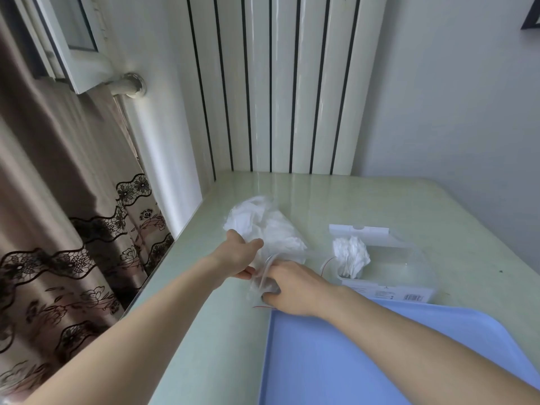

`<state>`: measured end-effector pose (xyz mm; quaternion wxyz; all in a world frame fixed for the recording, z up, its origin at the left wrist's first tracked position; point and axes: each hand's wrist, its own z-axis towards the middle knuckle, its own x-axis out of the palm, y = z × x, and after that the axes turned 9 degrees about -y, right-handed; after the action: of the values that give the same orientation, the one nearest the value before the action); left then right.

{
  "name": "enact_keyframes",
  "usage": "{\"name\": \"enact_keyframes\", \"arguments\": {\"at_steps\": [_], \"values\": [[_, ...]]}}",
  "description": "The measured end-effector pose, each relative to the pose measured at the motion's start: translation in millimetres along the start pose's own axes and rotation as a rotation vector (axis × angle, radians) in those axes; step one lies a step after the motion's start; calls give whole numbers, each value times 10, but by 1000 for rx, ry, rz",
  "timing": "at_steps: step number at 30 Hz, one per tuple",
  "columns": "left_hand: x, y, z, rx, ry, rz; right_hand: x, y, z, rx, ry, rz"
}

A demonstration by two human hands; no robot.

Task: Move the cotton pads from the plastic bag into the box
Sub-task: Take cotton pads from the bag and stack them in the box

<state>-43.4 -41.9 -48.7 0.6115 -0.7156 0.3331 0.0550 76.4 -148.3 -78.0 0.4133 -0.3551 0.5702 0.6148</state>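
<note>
A clear plastic bag (268, 226) stuffed with white cotton pads lies on the pale green table (336, 197). My left hand (236, 255) grips the bag's near end from the left, thumb over the plastic. My right hand (289, 287) pinches the bag's mouth from the right, fingers curled into the opening. To the right stands a clear plastic box (403, 258) with a white lid edge. A bunch of cotton pads (350, 257) sits in its left end.
A blue tray (336, 361) fills the near right of the table, under my right forearm. A white radiator (277, 83) rises behind the table. A brown patterned curtain (58, 214) hangs at the left beyond the table's edge.
</note>
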Motion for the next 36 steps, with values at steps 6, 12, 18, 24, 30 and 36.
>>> {"name": "enact_keyframes", "arguments": {"at_steps": [6,12,18,24,30,36], "values": [[19,-30,77,9,9,-28,76,24,109,54,-83,-76],[20,0,149,-7,14,-42,123,28,111,41,-116,-141],[13,-20,150,6,3,-3,82,138,97,-112,-131,-450],[-35,-78,135,40,-67,135,-245,26,-187,53,-205,15],[108,-422,-99,352,-321,590,-944,-284,-621,361,-253,668],[740,-901,-418,753,-206,500,-1380,-1068,-812,711,-549,676]]}}
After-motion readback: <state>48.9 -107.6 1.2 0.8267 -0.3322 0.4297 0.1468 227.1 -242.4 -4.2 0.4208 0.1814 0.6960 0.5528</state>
